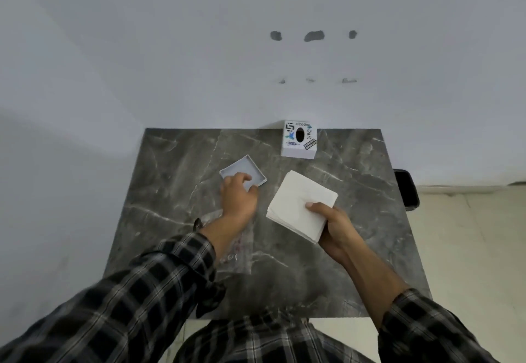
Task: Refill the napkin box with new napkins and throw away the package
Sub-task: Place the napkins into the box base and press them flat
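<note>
We see the right hand [331, 229] pinching a stack of white napkins [302, 204] at its near corner, thumb on top and fingers underneath, so the stack hangs over the dark marble table [355, 248] with most of its bulk unsupported. The left hand [237, 196] rests with loosely curled fingers on the near edge of the shallow grey box tray [244, 173]; we cannot tell whether it grips the rim or only touches it. The stickered napkin box cover [299, 139] stands apart at the far edge of the table, against the wall. The clear plastic package [237, 251] lies flat under the left forearm.

We judge 3 risks. A one-corner pinch may let the lower napkins sag, fan out or slide off before they reach the tray. The tray looks light, so a loose left hand could let it skate away as the stack lands. The package could be dragged to the floor by the checked sleeve [159, 283] brushing over it.
</note>
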